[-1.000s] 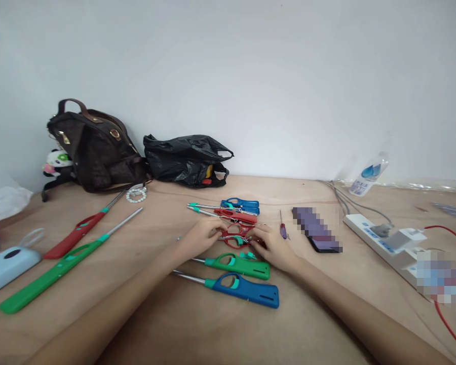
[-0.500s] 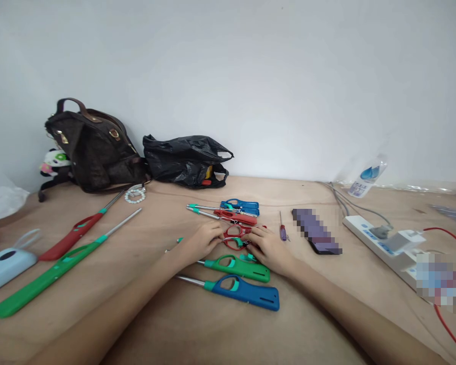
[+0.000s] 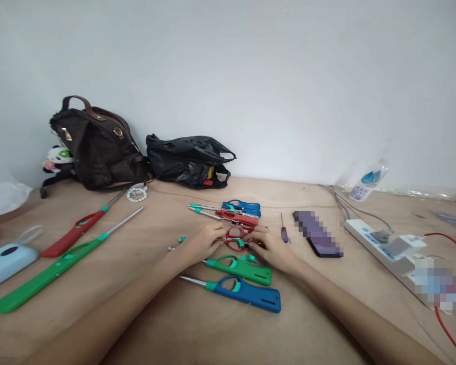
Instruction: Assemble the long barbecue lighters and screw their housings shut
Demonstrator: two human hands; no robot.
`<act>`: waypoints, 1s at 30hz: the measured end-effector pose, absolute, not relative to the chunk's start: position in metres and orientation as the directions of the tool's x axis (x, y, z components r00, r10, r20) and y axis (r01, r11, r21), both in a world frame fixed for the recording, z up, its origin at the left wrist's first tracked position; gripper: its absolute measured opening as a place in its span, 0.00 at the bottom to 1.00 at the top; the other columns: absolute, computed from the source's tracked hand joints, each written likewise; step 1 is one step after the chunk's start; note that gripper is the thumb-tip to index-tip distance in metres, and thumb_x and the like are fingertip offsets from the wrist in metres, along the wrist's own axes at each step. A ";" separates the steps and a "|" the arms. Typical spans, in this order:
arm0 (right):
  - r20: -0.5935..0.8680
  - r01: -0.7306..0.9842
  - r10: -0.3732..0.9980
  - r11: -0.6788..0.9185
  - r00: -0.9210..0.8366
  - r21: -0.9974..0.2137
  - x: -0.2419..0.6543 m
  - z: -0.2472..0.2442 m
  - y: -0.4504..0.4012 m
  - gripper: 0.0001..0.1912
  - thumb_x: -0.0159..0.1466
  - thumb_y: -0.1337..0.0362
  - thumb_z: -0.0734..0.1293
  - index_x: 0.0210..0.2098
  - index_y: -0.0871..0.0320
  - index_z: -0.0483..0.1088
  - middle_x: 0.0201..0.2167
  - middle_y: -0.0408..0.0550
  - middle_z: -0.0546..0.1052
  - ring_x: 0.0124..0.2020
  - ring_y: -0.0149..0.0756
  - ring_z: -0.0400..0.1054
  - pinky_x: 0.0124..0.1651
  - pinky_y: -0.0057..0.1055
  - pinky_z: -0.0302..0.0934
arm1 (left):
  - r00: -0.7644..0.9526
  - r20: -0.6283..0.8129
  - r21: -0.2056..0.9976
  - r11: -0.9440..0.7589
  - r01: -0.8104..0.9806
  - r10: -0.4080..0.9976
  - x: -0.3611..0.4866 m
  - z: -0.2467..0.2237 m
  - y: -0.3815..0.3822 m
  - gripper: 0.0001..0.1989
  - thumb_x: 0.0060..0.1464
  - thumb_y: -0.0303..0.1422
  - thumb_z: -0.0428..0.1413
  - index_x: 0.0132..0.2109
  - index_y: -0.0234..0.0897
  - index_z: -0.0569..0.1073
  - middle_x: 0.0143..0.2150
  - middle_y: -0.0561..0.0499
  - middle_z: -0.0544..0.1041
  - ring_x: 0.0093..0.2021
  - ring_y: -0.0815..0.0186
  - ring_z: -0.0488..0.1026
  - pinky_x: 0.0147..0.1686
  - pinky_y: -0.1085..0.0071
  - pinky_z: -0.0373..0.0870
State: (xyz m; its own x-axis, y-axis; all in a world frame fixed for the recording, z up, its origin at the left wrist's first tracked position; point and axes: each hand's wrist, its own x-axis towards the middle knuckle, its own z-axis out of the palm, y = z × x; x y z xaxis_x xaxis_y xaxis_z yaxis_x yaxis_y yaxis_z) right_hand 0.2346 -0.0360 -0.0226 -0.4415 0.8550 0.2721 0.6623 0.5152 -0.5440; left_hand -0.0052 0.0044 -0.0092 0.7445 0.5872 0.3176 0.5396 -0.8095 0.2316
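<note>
One red lighter [image 3: 236,237] crosswise, tip [image 3: 181,240] leftward

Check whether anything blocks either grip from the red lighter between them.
Nothing visible does: the left grip and right grip are at opposite sides of the red lighter, though exact contact is hard to see. The green lighter and blue lighter in front lie nearer the camera, not in between.

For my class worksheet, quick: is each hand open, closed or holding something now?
Left hand: curled at the red lighter parts; grip cannot be told.
Right hand: curled at their right end; grip cannot be told.
</note>
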 end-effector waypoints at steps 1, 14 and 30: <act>0.271 0.629 0.869 0.489 -0.415 -0.604 0.236 -0.023 -0.034 0.10 0.66 0.69 0.60 0.42 0.57 0.73 0.41 0.51 0.76 0.42 0.40 0.69 0.45 0.36 0.64 | 0.744 0.315 0.223 -0.808 0.546 0.589 -0.005 -0.009 0.004 0.06 0.56 0.23 0.52 0.32 0.35 0.71 0.32 0.51 0.70 0.34 0.65 0.68 0.33 0.72 0.61; 0.390 0.829 0.831 0.507 -0.397 -0.237 0.262 -0.028 -0.015 0.09 0.61 0.76 0.62 0.38 0.59 0.70 0.40 0.53 0.72 0.42 0.44 0.61 0.47 0.42 0.58 | 0.751 0.294 0.158 -0.805 0.572 0.592 -0.006 -0.006 0.002 0.05 0.57 0.25 0.53 0.32 0.35 0.71 0.34 0.50 0.71 0.35 0.64 0.68 0.35 0.72 0.62; 0.451 0.756 0.850 0.480 -0.273 -0.446 0.268 -0.002 -0.027 0.16 0.70 0.63 0.52 0.51 0.57 0.66 0.43 0.54 0.74 0.43 0.41 0.69 0.45 0.36 0.63 | 0.741 0.321 0.215 -0.807 0.549 0.590 -0.010 -0.012 0.006 0.07 0.56 0.24 0.52 0.30 0.35 0.69 0.33 0.50 0.71 0.36 0.63 0.68 0.36 0.71 0.63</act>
State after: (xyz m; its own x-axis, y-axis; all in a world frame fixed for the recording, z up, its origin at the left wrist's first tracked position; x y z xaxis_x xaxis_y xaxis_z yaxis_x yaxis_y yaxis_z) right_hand 0.2675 -0.0268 -0.0023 -0.2733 0.8497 0.4510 0.7559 0.4796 -0.4455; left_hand -0.0096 0.0056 -0.0117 0.7409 0.5898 0.3213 0.5492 -0.8074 0.2155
